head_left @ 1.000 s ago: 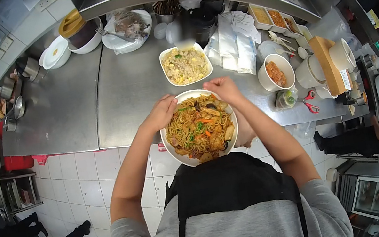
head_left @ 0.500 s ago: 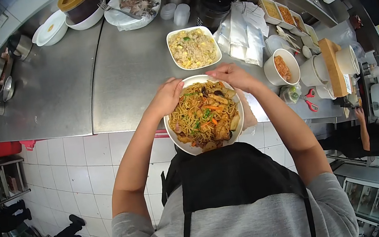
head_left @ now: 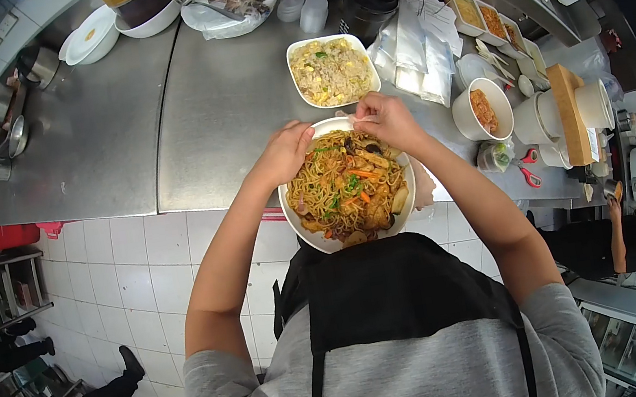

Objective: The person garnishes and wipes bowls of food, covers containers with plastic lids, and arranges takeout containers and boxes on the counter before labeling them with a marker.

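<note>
A round white bowl of noodles [head_left: 350, 194] with carrot strips and green onion is at the counter's front edge, close against the black apron. My left hand [head_left: 289, 153] grips the bowl's upper left rim. At the upper right rim, my right hand [head_left: 388, 120] has its thumb and fingers pressed together in a pinch over the edge; a small pale bit shows at the fingertips. Just beyond the bowl stands a square white dish of fried rice [head_left: 332, 71].
Plastic bags [head_left: 415, 52], a paper tub [head_left: 482, 110] and red scissors [head_left: 529, 169] lie right. Condiment trays [head_left: 490, 18] stand behind. At the back are a wrapped plate [head_left: 229, 2] and lidded bowl [head_left: 90, 37]. A person [head_left: 620, 239] stands far right.
The view has shifted, so the counter items appear higher and further right. My right hand has gone from lying along the rim to a pinch over it. The far-right person has raised an arm.
</note>
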Tool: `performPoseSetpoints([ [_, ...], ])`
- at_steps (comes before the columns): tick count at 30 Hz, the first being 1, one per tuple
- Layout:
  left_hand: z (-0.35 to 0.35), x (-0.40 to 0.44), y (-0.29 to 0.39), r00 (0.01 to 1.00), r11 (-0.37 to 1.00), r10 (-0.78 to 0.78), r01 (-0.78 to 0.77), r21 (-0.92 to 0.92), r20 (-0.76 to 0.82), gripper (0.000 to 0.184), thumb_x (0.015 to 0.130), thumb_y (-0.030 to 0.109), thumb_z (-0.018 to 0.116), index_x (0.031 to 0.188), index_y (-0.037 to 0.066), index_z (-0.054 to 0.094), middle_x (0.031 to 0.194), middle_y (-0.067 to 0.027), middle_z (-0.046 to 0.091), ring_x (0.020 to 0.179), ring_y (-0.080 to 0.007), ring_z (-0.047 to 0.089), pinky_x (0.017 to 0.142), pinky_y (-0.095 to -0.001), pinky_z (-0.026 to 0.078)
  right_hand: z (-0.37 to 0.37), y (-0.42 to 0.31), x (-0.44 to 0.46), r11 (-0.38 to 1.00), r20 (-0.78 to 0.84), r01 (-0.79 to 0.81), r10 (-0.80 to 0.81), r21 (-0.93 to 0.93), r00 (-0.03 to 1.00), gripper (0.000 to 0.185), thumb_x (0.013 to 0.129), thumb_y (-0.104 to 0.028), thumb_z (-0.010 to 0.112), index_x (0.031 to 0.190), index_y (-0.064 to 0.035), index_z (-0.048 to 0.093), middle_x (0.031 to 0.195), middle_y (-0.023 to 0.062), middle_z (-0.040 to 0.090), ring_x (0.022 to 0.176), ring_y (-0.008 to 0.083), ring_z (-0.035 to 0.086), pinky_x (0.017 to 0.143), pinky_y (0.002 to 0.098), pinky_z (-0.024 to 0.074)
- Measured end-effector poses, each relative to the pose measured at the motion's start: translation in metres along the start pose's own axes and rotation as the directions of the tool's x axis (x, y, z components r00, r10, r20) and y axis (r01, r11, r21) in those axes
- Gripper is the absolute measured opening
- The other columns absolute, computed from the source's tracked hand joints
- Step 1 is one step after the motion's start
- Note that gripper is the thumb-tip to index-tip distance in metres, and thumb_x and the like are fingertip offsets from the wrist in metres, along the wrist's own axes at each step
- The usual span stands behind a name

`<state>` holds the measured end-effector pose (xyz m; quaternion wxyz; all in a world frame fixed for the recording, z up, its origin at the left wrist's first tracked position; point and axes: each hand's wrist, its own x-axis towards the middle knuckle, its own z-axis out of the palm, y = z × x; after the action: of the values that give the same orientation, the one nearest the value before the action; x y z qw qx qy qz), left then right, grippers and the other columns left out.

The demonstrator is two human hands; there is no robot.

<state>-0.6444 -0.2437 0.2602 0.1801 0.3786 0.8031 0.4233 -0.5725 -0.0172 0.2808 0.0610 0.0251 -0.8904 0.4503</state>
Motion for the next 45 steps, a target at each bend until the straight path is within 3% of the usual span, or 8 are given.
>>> performPoseSetpoints([
  [10,0.006,-0.003,-0.004,0.997,0.998,-0.021,0.018,-0.053,-0.069,0.033,0.094,0.026,0.040,0.102,-0.002,0.057,0.094,-0.0174,0.055,0.089,-0.0339,0.054,0.081,-0.0361,0.042,-0.016,-0.015,-0.048,0.932,-0.191,-0.236,0.188,-0.275,0.963,0.010,0.068,-0.007,0.063,0.068,0.0004,0.056,0.063,0.0141,0.058,0.056,0.0275,0.057,0.055,0.0333,0.0454],
  [25,0.025,-0.022,0.006,0.922,0.985,-0.173,0.164,-0.055,-0.347,0.029,0.092,0.023,0.042,0.101,0.002,0.059,0.093,-0.0180,0.057,0.087,-0.0363,0.056,0.079,-0.0402,0.043,0.011,-0.035,-0.142,0.854,-0.499,-0.477,0.511,0.205,0.700,0.009,0.070,-0.001,0.058,0.065,0.0011,0.052,0.050,0.0042,0.048,0.046,0.0082,0.043,0.044,0.0256,0.0370],
  [28,0.036,-0.036,0.017,0.878,0.960,-0.276,0.274,-0.061,-0.392,0.031,0.093,0.024,0.041,0.106,0.002,0.058,0.098,-0.0189,0.056,0.091,-0.0351,0.055,0.082,-0.0390,0.042,0.007,-0.017,-0.146,0.889,-0.526,-0.446,0.431,0.107,0.733,0.008,0.069,-0.002,0.058,0.064,0.0002,0.051,0.050,0.0037,0.047,0.045,0.0086,0.044,0.044,0.0262,0.0375],
  [30,0.056,-0.046,0.022,0.840,0.972,-0.234,0.193,-0.134,-0.489,0.033,0.094,0.024,0.039,0.111,0.001,0.054,0.102,-0.0204,0.054,0.095,-0.0349,0.054,0.085,-0.0384,0.041,-0.009,-0.001,-0.134,0.910,-0.491,-0.415,0.362,0.000,0.793,0.007,0.067,-0.003,0.058,0.064,-0.0006,0.052,0.050,0.0037,0.048,0.045,0.0092,0.045,0.044,0.0262,0.0380],
  [34,0.060,-0.041,0.023,0.874,0.949,-0.230,0.104,-0.297,-0.429,0.040,0.095,0.023,0.039,0.122,-0.005,0.045,0.117,-0.0204,0.050,0.107,-0.0295,0.051,0.092,-0.0352,0.039,-0.059,0.044,-0.082,0.952,-0.110,-0.305,0.302,-0.015,0.947,0.008,0.066,-0.005,0.061,0.065,-0.0022,0.053,0.053,0.0025,0.048,0.050,0.0064,0.044,0.048,0.0254,0.0389],
  [37,0.053,-0.018,0.016,0.885,0.904,-0.256,0.077,-0.421,-0.388,0.039,0.094,0.019,0.041,0.123,-0.007,0.044,0.119,-0.0185,0.052,0.107,-0.0235,0.052,0.092,-0.0317,0.039,-0.065,0.061,-0.043,0.960,0.056,-0.268,0.265,0.074,0.963,0.010,0.066,-0.006,0.062,0.065,-0.0022,0.053,0.054,0.0018,0.048,0.052,0.0057,0.043,0.050,0.0246,0.0391],
  [40,0.055,-0.008,0.023,0.875,0.830,-0.304,0.049,-0.556,-0.377,0.033,0.093,0.011,0.044,0.121,-0.006,0.048,0.107,-0.0139,0.060,0.097,-0.0148,0.055,0.087,-0.0260,0.041,-0.064,0.057,-0.031,0.954,0.041,-0.265,0.261,0.143,0.964,0.010,0.066,-0.006,0.062,0.065,-0.0016,0.053,0.053,0.0013,0.047,0.051,0.0062,0.043,0.049,0.0246,0.0392],
  [45,0.064,-0.015,0.026,0.817,0.841,-0.336,0.037,-0.539,-0.468,0.031,0.093,0.011,0.044,0.118,-0.007,0.050,0.104,-0.0137,0.061,0.093,-0.0153,0.057,0.084,-0.0264,0.043,-0.047,0.039,-0.080,0.951,-0.296,-0.303,0.274,-0.058,0.915,0.010,0.069,-0.004,0.061,0.064,-0.0001,0.053,0.052,0.0019,0.047,0.050,0.0069,0.042,0.048,0.0246,0.0385],
])
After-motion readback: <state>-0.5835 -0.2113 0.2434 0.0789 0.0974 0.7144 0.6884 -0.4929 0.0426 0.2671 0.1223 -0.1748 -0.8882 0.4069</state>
